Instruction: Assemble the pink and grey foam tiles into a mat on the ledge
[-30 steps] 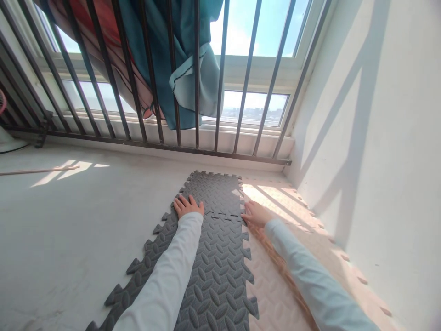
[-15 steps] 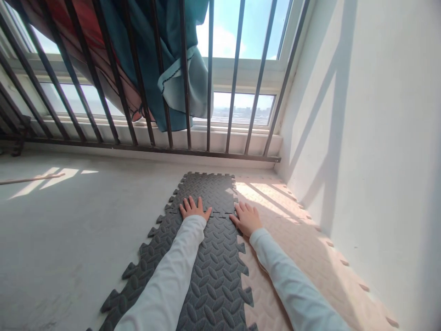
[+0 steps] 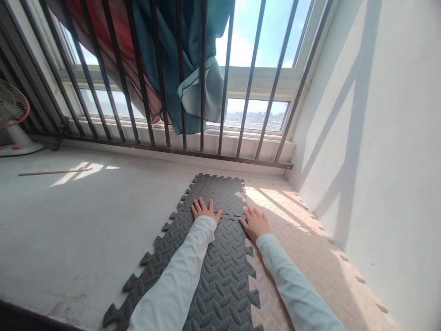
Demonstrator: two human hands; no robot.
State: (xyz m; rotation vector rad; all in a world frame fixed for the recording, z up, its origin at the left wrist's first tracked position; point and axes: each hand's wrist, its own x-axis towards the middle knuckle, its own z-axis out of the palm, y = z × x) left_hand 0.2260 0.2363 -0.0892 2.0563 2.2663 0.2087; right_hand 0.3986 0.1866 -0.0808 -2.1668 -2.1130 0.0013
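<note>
Dark grey foam floor mats (image 3: 220,271) with jigsaw edges and a raised pattern run away from me along the floor. Beside them on the right lie pale pink-beige foam mats (image 3: 296,257), partly sunlit. My left hand (image 3: 206,210) rests flat on the grey mats with its fingers spread, at the seam between the near and far pieces. At the border of grey and beige, my right hand (image 3: 255,222) lies palm down with its fingers stretched out. Neither hand holds anything. Part of the grey-beige joint is hidden beneath my right hand.
A dark metal railing (image 3: 203,155) stands ahead, with teal cloth (image 3: 172,69) hanging behind it. A white wall (image 3: 396,161) rises on the right. A thin stick (image 3: 55,172) lies on the floor at left, and a fan (image 3: 17,119) stands at the far left.
The view has turned left, so everything sits further right and the fan has come into sight. Both hands stay at about the same places on the mats.
</note>
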